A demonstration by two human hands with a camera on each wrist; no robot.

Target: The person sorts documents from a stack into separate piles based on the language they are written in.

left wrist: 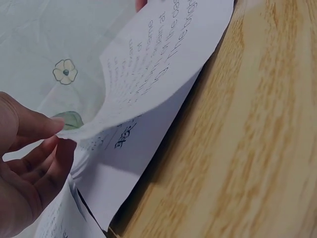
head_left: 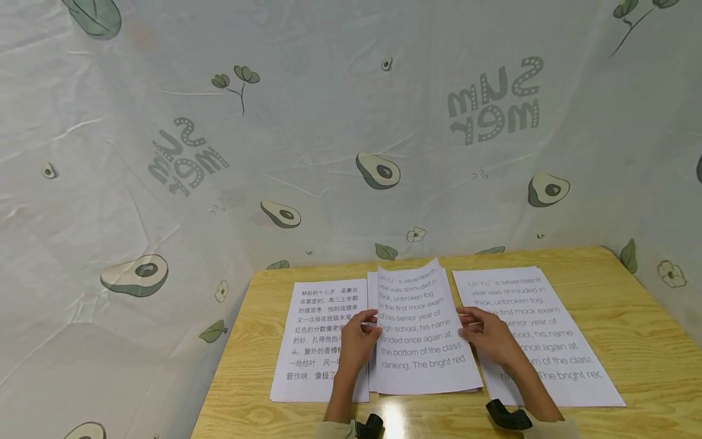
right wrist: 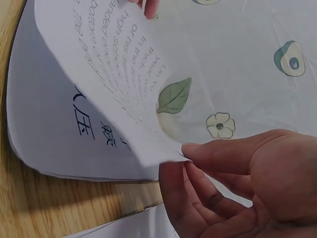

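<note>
A sheet of paper with English print is held up by its two side edges over the middle paper stack. My left hand pinches its left edge between thumb and fingers; in the left wrist view the sheet bows upward there. At the opposite edge my right hand pinches the sheet the same way. Beneath the raised sheet, Chinese characters show on the page below in the right wrist view. My left forearm passes over the Chinese-printed stack, and my right forearm over the English-printed stack.
All three stacks lie side by side on a wood-grain table. Behind it hangs a pale curtain printed with avocados, leaves and flowers. Black curved pieces sit at both wrists.
</note>
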